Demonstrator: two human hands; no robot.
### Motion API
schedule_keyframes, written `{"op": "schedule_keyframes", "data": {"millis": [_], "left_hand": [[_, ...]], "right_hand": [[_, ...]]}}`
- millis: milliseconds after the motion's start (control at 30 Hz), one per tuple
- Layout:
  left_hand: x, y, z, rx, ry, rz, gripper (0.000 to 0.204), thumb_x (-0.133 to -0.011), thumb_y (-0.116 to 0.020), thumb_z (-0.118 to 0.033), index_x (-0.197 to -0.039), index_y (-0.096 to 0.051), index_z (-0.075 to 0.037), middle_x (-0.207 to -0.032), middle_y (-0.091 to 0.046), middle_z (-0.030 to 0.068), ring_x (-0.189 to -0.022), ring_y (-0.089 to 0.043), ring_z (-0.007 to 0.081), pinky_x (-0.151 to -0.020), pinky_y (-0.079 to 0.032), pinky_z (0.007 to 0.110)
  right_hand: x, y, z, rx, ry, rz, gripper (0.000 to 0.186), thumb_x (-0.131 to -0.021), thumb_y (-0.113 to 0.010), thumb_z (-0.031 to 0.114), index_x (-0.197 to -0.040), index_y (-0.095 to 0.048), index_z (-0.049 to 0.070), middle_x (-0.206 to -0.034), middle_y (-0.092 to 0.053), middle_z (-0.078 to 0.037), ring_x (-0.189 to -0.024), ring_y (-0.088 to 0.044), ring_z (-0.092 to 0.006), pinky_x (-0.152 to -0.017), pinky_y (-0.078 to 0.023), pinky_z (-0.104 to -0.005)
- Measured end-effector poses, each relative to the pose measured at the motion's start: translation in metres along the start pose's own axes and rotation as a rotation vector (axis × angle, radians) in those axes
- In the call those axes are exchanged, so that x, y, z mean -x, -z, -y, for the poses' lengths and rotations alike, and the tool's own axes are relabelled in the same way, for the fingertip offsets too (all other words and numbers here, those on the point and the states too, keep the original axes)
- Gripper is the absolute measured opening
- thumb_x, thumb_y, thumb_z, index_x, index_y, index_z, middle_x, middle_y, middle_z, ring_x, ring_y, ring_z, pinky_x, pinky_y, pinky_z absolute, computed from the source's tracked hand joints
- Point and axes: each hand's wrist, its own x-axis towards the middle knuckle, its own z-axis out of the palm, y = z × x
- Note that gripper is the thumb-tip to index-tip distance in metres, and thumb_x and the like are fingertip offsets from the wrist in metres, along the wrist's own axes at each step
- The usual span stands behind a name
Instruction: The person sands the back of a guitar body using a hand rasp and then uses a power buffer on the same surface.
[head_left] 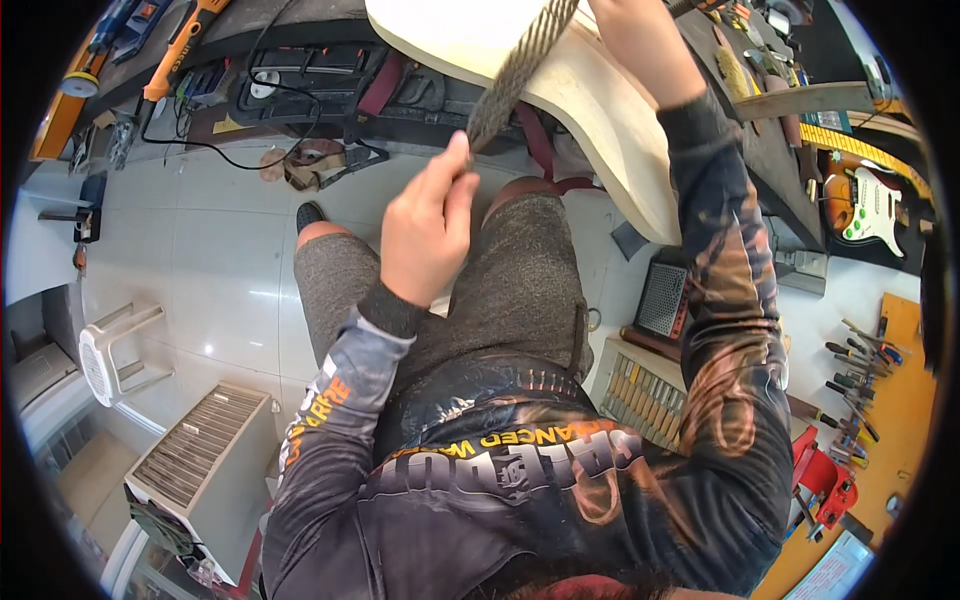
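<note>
A long grey coarse-toothed rasp [520, 75] slants across a pale, bare wooden guitar body [625, 130] at the top of the view. My left hand [430, 230] pinches the narrow near end of the rasp between thumb and fingers, just off the wood's near edge. The rasp's far end runs out of the picture at the top. My right hand [640, 45] is at the top edge, above the right part of the guitar body. Its fingers are cut off by the frame, so their grip does not show.
An orange tool [185, 45] and a black cable lie on the dark workbench [320, 35]. A sunburst guitar [865, 205] is at the right, near hand tools on an orange board [900, 400]. A white stool [100, 360] and a slatted-top cabinet [200, 450] stand at the left.
</note>
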Motion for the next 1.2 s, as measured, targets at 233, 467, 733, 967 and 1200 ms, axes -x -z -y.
{"op": "schedule_keyframes", "data": {"millis": [233, 467, 733, 967, 1200], "left_hand": [[0.055, 0.011, 0.010, -0.046, -0.068, 0.119, 0.046, -0.100, -0.076, 0.000, -0.146, -0.069, 0.000, -0.114, -0.079, 0.0231, -0.098, -0.080, 0.0360, -0.086, -0.062, 0.041], [0.034, 0.016, 0.016, -0.039, -0.111, 0.000, 0.049, -0.099, -0.077, -0.002, -0.147, -0.067, -0.003, -0.109, -0.077, 0.0218, -0.089, -0.077, 0.0399, -0.076, -0.061, 0.045], [-0.008, 0.017, 0.012, -0.041, -0.066, -0.056, 0.045, -0.102, -0.074, -0.003, -0.146, -0.068, -0.004, -0.107, -0.077, 0.0212, -0.091, -0.076, 0.0406, -0.077, -0.061, 0.045], [0.074, 0.016, 0.026, -0.078, -0.109, 0.046, 0.052, -0.097, -0.079, -0.002, -0.148, -0.069, -0.004, -0.093, -0.073, 0.0171, -0.080, -0.075, 0.0372, -0.073, -0.061, 0.045], [0.000, 0.024, 0.018, -0.041, -0.051, -0.079, 0.046, -0.102, -0.075, -0.004, -0.147, -0.067, -0.004, -0.109, -0.077, 0.0209, -0.090, -0.076, 0.0414, -0.075, -0.060, 0.047]], "right_hand": [[0.072, 0.016, -0.002, 0.083, 0.016, 0.097, 0.017, -0.112, -0.066, 0.016, -0.116, -0.065, 0.000, -0.100, -0.073, -0.018, -0.096, -0.072, -0.0349, -0.085, -0.056, -0.0410], [0.036, -0.003, -0.009, -0.002, -0.020, 0.151, 0.021, -0.114, -0.064, 0.020, -0.117, -0.063, -0.001, -0.104, -0.073, -0.017, -0.097, -0.071, -0.0292, -0.087, -0.055, -0.0380], [-0.019, -0.015, 0.011, -0.028, -0.008, -0.011, 0.023, -0.113, -0.062, 0.016, -0.118, -0.055, -0.005, -0.105, -0.073, -0.030, -0.102, -0.072, -0.0473, -0.087, -0.057, -0.0480], [0.062, -0.003, 0.012, 0.051, -0.118, 0.195, 0.026, -0.112, -0.066, 0.026, -0.115, -0.062, 0.000, -0.109, -0.077, -0.022, -0.104, -0.075, -0.0422, -0.090, -0.058, -0.0461], [-0.033, -0.028, -0.014, 0.320, 0.131, 0.136, 0.023, -0.116, -0.061, 0.024, -0.118, -0.063, 0.001, -0.104, -0.075, -0.022, -0.101, -0.071, -0.0472, -0.085, -0.058, -0.0433]]}}
